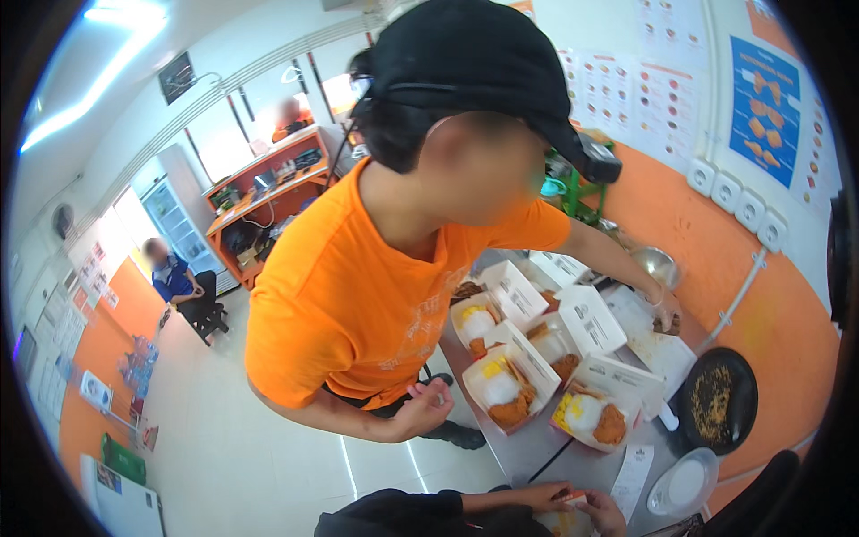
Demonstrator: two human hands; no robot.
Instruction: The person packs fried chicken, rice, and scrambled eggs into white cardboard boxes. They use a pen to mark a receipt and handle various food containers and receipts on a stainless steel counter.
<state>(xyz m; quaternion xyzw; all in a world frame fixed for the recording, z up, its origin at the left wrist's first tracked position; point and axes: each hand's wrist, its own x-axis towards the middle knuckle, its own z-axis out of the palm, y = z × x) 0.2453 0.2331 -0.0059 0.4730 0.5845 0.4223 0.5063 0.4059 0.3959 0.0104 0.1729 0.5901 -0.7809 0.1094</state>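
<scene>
At the bottom edge, my left hand (pixel 549 497) and my right hand (pixel 602 514) come together, fingers bent around a small orange-and-white packet (pixel 574 497). Blur and the frame's edge hide what exactly it is. Beyond them on the metal table stands an open meal box (pixel 582 423) with rice, yellow egg and fried chicken. A second open box (pixel 504 393) with similar food is to its left. To the right of my hands lie a paper receipt (pixel 631 480) bearing print and a clear plastic tub (pixel 683 484) with white contents.
A co-worker in an orange shirt (pixel 349 282) leans over the table, one hand on a brown food piece (pixel 666 325). More open boxes (pixel 590 319) stand between us. A black pan (pixel 718 403) with crumbs sits by the orange wall (pixel 772 322). Another person (pixel 174 275) sits far left.
</scene>
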